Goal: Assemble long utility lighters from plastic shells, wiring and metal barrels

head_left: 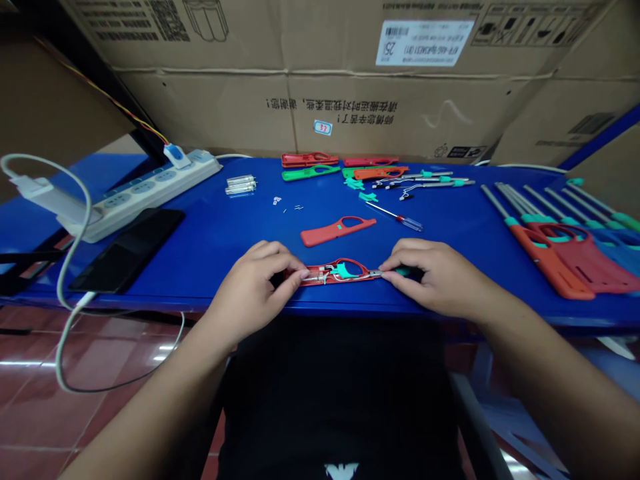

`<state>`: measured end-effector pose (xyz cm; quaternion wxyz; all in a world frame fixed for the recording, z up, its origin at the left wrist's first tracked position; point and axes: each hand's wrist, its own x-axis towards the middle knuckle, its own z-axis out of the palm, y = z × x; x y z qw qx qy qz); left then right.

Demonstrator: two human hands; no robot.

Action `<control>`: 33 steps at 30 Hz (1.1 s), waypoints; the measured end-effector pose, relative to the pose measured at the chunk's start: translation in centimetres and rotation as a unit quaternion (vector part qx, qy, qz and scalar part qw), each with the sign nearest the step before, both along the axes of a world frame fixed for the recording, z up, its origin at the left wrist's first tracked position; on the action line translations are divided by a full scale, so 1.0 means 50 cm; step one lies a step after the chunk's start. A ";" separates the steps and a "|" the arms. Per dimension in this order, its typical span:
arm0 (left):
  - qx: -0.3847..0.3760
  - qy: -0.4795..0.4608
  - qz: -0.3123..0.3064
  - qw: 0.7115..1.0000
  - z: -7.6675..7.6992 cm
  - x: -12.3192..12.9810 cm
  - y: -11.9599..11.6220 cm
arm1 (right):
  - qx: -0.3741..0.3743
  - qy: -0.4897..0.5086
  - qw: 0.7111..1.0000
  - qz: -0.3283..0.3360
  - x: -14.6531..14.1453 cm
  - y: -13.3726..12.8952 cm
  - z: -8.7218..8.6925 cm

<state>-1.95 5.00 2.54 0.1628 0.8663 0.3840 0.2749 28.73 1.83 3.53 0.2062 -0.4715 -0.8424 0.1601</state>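
Observation:
Near the table's front edge lies an opened red gas lighter casing [325,281], its inside facing up. A clear fuel tank, thin wires and a green trigger [344,270] sit in it. My left hand [263,283] pinches the casing's left end between thumb and fingers. At the other end, my right hand [423,273] is closed around a metal piece with a dark green part, the lighter's rod; my fingers partly hide it. Just beyond lies a separate red casing half [339,231]. Behind my right hand rests a screwdriver [407,221] with a clear handle.
Clear fuel tanks [241,185], tiny parts [299,207], more casing halves [310,172] and metal rods [440,181] lie at the back. Several lighters [560,263] are on the right. A phone [130,250] and power strip [150,193] with cables occupy the left. Cardboard [210,107] stands behind.

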 end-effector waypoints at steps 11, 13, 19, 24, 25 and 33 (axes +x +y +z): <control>0.023 -0.019 0.037 0.999 0.022 0.000 -0.001 | 0.070 0.005 0.996 -0.055 0.032 0.000 0.026; 0.030 -0.007 0.047 0.998 0.037 0.009 0.012 | 0.085 -0.007 0.995 -0.058 0.028 0.010 0.035; 0.017 0.170 -0.001 0.985 0.080 0.069 0.123 | 0.091 -0.108 0.990 0.026 -0.010 0.102 0.051; -0.067 0.246 -0.008 0.967 0.085 0.100 0.192 | 0.035 -0.213 0.976 0.007 -0.018 0.189 0.048; -0.065 0.241 -0.006 0.968 0.083 0.101 0.197 | 0.029 -0.217 0.976 0.001 -0.018 0.198 0.046; -0.035 0.184 -0.017 0.982 0.083 0.073 0.192 | 0.039 -0.178 0.983 -0.001 -0.022 0.184 0.049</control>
